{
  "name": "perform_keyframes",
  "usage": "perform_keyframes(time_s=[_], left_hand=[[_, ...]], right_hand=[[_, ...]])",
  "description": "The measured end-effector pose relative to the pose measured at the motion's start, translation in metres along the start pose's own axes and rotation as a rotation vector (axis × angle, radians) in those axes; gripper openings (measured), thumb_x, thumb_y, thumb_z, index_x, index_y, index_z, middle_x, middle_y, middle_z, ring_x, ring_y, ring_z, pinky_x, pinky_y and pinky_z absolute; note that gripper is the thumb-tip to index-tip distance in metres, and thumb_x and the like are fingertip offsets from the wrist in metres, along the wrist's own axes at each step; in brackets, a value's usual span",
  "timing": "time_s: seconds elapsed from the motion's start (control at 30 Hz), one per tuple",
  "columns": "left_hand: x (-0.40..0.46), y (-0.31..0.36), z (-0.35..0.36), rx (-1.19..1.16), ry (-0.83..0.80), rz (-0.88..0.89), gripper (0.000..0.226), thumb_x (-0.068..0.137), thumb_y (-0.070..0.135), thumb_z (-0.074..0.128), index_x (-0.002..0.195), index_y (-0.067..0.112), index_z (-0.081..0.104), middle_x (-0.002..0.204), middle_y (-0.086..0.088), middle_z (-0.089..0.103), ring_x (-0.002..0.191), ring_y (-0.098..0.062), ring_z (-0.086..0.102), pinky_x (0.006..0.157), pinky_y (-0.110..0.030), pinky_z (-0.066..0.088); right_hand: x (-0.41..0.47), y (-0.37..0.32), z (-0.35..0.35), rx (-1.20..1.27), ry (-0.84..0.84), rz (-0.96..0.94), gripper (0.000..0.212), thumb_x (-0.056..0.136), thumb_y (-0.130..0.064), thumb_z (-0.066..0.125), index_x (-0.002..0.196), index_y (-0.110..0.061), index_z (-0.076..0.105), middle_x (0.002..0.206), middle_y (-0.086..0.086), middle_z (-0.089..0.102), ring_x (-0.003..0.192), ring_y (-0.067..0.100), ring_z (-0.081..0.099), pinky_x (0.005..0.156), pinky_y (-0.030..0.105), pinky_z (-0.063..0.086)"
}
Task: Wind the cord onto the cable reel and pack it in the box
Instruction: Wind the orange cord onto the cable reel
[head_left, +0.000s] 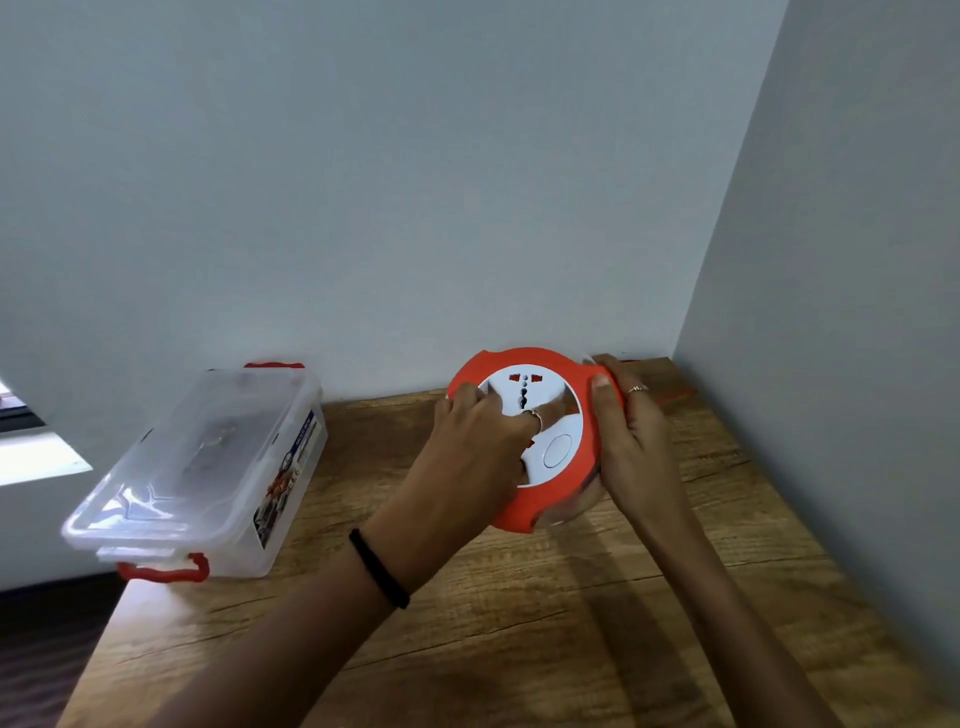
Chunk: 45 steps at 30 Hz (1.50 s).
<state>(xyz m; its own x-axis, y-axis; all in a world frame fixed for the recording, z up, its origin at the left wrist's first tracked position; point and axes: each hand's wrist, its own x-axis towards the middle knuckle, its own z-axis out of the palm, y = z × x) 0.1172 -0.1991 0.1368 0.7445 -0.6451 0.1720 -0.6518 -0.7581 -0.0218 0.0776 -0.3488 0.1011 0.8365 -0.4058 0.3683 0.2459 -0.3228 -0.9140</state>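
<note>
A round orange cable reel (540, 364) with a white socket face is held tilted above the wooden table (519, 623), near the back wall. My right hand (631, 431) grips its right rim, thumb on the orange front. My left hand (480, 436) lies over the white face with fingers curled into its recess. A short stretch of orange cord (675, 397) lies on the table behind my right hand; the rest of it is hidden. The clear plastic box (208, 467) with red clip handles stands at the table's left edge, lid on.
Grey walls close the table at the back and on the right (831, 312). The box overhangs the table's left edge slightly. Dark floor (41, 649) lies below on the left.
</note>
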Motion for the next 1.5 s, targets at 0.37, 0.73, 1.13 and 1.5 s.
perform_keyframes(time_s=[0.37,0.73,1.13,1.5], left_hand=[[-0.007,0.008,-0.012,0.08,-0.152,0.279,0.055,0.097,0.027,0.051,0.148,0.034,0.032,0.132,-0.013,0.051,0.127,-0.033,0.038,0.1,-0.043,0.033],[0.01,-0.013,-0.007,0.121,-0.082,0.16,0.061,0.088,0.029,0.058,0.144,0.041,0.037,0.117,-0.005,0.062,0.118,-0.027,0.05,0.097,-0.043,0.037],[0.006,-0.012,-0.025,0.078,0.005,0.375,0.058,0.089,0.015,0.061,0.142,0.032,0.046,0.106,-0.012,0.06,0.113,-0.034,0.046,0.088,-0.037,0.037],[0.011,-0.033,-0.007,0.094,0.007,0.193,0.068,0.085,0.027,0.063,0.143,0.048,0.034,0.116,-0.002,0.065,0.114,-0.025,0.051,0.09,-0.038,0.038]], right_hand=[[0.072,-0.048,-0.018,-0.174,-0.922,0.378,0.032,0.098,-0.029,0.048,0.104,-0.004,0.067,0.084,0.004,0.072,0.068,0.0,0.066,0.068,0.015,0.049],[0.007,0.008,-0.021,-0.083,-0.345,0.1,0.028,0.098,-0.04,0.043,0.124,-0.04,0.056,0.112,-0.024,0.064,0.104,-0.002,0.06,0.091,0.031,0.051],[0.075,-0.029,-0.022,0.073,-0.689,0.193,0.031,0.096,-0.021,0.048,0.12,-0.01,0.064,0.117,0.003,0.068,0.106,0.017,0.064,0.093,0.031,0.049],[0.049,0.013,0.005,-0.202,-0.288,0.107,0.035,0.098,-0.043,0.042,0.103,-0.022,0.068,0.093,-0.009,0.07,0.086,0.002,0.063,0.074,0.014,0.045]])
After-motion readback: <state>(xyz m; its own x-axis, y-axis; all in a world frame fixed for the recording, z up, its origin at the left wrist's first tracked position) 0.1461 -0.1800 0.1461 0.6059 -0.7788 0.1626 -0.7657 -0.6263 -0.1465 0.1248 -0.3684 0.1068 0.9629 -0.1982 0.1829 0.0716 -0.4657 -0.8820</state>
